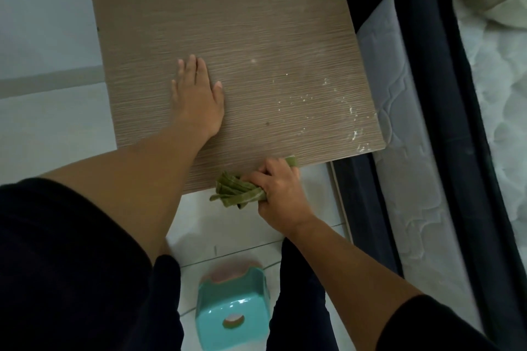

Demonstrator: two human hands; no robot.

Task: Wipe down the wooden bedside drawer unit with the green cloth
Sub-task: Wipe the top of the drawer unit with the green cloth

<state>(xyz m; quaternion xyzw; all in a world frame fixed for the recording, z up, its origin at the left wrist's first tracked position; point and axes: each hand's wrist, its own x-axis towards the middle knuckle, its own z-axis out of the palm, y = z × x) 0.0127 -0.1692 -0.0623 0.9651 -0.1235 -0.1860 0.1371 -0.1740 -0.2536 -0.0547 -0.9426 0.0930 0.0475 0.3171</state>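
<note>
**Cloth at the near edge of the drawer unit**

We look straight down on the wooden bedside drawer unit point(242, 51), whose grained brown top fills the upper middle of the view. Our left hand point(196, 94) lies flat on that top, fingers stretched out and together, palm down, holding nothing. Our right hand point(278, 191) is closed around the green cloth point(236, 192), which is bunched into folds; the hand sits at the near edge of the top, towards its right corner, with the cloth's loose folds sticking out to the left and a small tip of green showing just beyond the knuckles on the far side. The cloth touches the near edge of the unit.

Pale specks and smears point(353, 122) dot the right side of the top, thickest near the right edge, and a fainter whitish patch sits at the far right.

To the right of the unit stands a bed with a dark frame point(427, 94) and a quilted white mattress point(405, 194). On the pale tiled floor point(57, 117), near us and between our dark-clothed legs, is a small turquoise stool point(232, 308).
</note>
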